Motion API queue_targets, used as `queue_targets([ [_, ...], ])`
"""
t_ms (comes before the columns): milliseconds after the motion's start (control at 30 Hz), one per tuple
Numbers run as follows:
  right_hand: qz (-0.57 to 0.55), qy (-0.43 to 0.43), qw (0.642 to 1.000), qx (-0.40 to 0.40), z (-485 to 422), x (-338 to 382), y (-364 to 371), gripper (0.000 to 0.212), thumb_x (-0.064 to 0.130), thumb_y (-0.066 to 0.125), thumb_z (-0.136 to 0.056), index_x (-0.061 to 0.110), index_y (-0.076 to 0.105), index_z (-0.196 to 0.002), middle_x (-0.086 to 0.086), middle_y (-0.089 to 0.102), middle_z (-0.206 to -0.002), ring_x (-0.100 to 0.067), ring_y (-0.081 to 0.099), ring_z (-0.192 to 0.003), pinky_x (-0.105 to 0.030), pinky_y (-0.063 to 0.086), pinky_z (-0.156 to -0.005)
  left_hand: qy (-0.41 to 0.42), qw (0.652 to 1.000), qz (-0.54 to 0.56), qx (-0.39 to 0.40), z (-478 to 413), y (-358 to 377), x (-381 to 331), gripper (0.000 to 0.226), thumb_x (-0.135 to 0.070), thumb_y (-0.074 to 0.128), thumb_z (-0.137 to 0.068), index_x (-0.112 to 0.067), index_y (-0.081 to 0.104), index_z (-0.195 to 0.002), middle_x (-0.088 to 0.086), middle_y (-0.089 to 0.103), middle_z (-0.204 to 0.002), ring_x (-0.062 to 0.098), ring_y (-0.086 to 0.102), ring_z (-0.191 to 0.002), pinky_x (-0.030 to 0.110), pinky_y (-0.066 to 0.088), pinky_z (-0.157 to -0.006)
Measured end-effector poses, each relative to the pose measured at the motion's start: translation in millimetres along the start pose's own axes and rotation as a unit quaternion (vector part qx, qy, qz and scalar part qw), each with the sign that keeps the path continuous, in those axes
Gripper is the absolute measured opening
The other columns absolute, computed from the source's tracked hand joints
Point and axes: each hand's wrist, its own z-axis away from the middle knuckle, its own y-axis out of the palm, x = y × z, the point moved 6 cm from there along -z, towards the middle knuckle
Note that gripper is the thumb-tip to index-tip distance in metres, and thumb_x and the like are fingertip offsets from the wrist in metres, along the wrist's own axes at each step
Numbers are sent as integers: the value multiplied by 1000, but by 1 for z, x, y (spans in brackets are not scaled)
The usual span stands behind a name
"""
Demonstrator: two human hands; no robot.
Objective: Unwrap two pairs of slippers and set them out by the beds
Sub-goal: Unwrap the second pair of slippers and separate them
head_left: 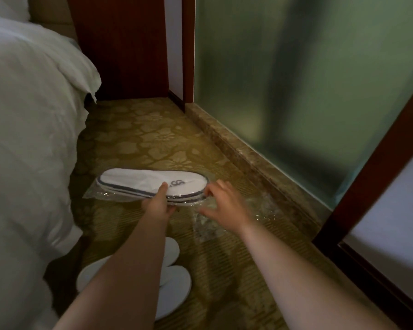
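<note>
- My left hand (158,204) holds the wrapped pair of slippers (153,185) above the carpet (162,139): thumb pressed on top near the printed logo, the other fingers hidden underneath, so this grip is clenched on the pack.
- The pack is flat, two white slippers with dark edging stacked inside a clear plastic wrapper (98,195). It runs leftward from my left grip, and the wrapper's loose corner sticks out at the far left end.
- My right hand (224,206) is just to the right of that grip, at the toe end of the pack. Its fingers are spread and curled, the tips at the wrapper's edge; I cannot tell whether they pinch the plastic or only touch it.
- Below and right of my right grip, an empty clear wrapper (227,220) lies crumpled on the carpet.
- Under my left forearm, nearer to me than either grip, an unwrapped pair of white slippers (174,282) sits on the carpet, close to the side of the bed (29,139).
- The bed's white cover hangs to the left of my left grip.
- Well off to the right of my right grip stands a frosted glass wall (296,79) on a stone sill (243,151).
</note>
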Motion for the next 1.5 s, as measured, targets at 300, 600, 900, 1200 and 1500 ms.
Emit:
queue_targets([
  [300,58,-28,997,-34,0,5,2,21,28,53,-92,11,61,-98,-6,61,-111,-23,52,-108,-33,41,-87,-6,998,-61,25,5,10,2,60,-17,66,-86,-10,41,-139,15,54,-136,32,56,-121,44,52,-89],
  [600,-160,131,977,-57,3,-37,2,17,21,52,-92,11,59,-80,0,53,-86,-15,51,-73,-23,41,-60,-15,997,-70,36,1,7,1,65,-19,68,-84,-15,39,-141,12,53,-137,31,55,-122,47,52,-95],
  [900,-272,280,916,-97,13,-73,-3,24,20,53,-93,0,62,-82,-4,55,-68,-17,49,-64,-30,41,-64,-4,999,-37,27,-6,-1,-2,66,-20,69,-84,-12,38,-142,14,52,-139,32,54,-123,45,53,-88],
  [1200,-337,295,890,-81,13,-72,2,27,32,61,-87,6,63,-93,3,58,-76,-13,53,-71,-24,41,-61,-8,988,-140,59,-7,-1,0,64,-20,71,-81,-11,43,-137,14,57,-134,28,59,-111,41,56,-77],
  [1500,-267,317,909,52,18,-76,25,28,24,64,-85,16,50,-63,-3,49,-61,-15,45,-57,-27,38,-59,-8,964,-238,117,-2,11,6,57,-23,68,-84,-12,47,-136,7,63,-97,20,62,-78,32,53,-57],
])
